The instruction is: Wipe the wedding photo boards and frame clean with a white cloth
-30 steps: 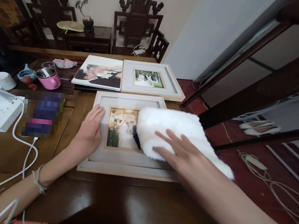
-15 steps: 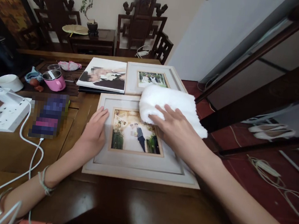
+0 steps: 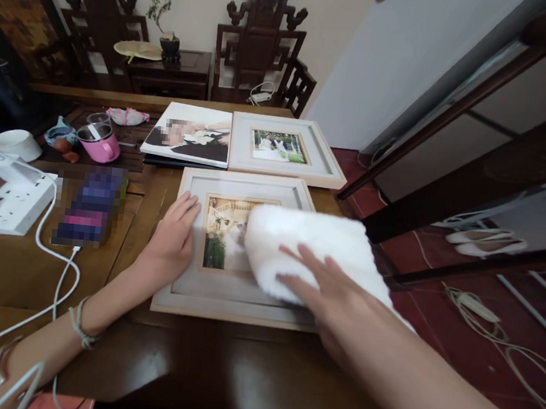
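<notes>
A light wooden picture frame [image 3: 234, 310] with a wedding photo lies flat on the brown table. My left hand [image 3: 171, 242] grips its left edge, fingers close together on the border. My right hand [image 3: 327, 285] presses a folded white towel [image 3: 313, 235] onto the frame, and its fingers are over the cloth. The towel covers the right part of the photo and hangs past the frame's right side. Behind lies a second picture frame [image 3: 240, 142], and left of it a white photo board [image 3: 193, 150] on something dark.
On the left are a pink mug [image 3: 106, 148], a white cup [image 3: 16, 145], a white power strip [image 3: 16, 207] and a blurred-out dark device [image 3: 90, 208] on a white cable [image 3: 77, 281]. Chairs [image 3: 267, 22] stand beyond the table. Dark wooden rails [image 3: 442, 268] flank the right side.
My right hand has moved the towel toward me and a little right, from the frame's upper right to its lower right. The back frame shows more fully. My left hand has stayed.
</notes>
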{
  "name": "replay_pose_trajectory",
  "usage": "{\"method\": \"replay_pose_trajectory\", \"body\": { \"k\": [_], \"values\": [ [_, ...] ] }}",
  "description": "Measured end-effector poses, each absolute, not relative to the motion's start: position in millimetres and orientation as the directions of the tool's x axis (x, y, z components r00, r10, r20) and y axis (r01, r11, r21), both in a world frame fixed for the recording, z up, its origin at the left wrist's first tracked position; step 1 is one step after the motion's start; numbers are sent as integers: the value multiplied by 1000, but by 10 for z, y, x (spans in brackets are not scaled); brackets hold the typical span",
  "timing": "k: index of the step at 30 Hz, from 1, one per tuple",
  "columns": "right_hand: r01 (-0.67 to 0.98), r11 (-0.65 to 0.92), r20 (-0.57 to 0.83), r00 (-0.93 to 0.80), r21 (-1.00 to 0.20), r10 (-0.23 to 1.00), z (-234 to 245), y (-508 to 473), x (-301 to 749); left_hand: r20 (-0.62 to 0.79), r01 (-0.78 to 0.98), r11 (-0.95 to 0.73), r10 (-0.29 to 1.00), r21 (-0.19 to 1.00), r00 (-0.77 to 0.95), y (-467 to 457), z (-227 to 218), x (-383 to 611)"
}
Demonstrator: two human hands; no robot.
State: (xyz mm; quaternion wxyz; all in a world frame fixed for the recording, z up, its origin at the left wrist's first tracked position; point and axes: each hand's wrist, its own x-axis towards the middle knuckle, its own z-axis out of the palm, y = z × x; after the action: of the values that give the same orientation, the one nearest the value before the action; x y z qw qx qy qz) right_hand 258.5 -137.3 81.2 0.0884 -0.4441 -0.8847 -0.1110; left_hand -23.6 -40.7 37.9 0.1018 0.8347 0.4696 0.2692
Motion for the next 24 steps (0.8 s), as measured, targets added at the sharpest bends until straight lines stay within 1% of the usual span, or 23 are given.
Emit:
{"method": "replay_pose_trajectory", "body": {
  "k": [1,4,6,9,11,12,13,15,18,20,22,24],
  "values": [
    [831,547,234,-554,100,799,803,-1182,2554,350,727,-541,838,424,419,-403,369,-248],
    [916,391,275,-401,93,874,820,-600,2495,339,721,-544,837,429,430,-385,341,-275],
    [924,363,272,-382,117,883,830,-337,2476,343,719,-546,835,429,430,-372,324,-277],
    [893,404,204,-441,198,874,812,-298,2454,364,726,-547,832,417,419,-361,302,-265],
    [854,462,133,-500,240,855,802,-516,2453,377,727,-548,830,413,411,-359,293,-253],
    [830,501,99,-535,243,839,805,-682,2461,383,725,-550,828,414,410,-359,291,-247],
    [809,539,71,-567,234,821,813,-870,2475,386,724,-552,827,414,409,-360,291,-240],
    [766,618,43,-634,179,772,842,-1259,2515,387,724,-552,827,414,408,-363,297,-228],
    [729,677,59,-684,99,727,891,-1657,2539,384,732,-548,828,405,408,-377,321,-213],
    [696,714,52,-718,83,694,907,-1680,2494,381,734,-548,828,402,410,-391,339,-212],
    [718,689,51,-695,95,717,910,-1503,2403,375,729,-551,828,406,416,-403,351,-222],
    [794,597,84,-607,113,790,913,-1190,2295,368,724,-553,828,412,423,-406,349,-239]
  ]
}}
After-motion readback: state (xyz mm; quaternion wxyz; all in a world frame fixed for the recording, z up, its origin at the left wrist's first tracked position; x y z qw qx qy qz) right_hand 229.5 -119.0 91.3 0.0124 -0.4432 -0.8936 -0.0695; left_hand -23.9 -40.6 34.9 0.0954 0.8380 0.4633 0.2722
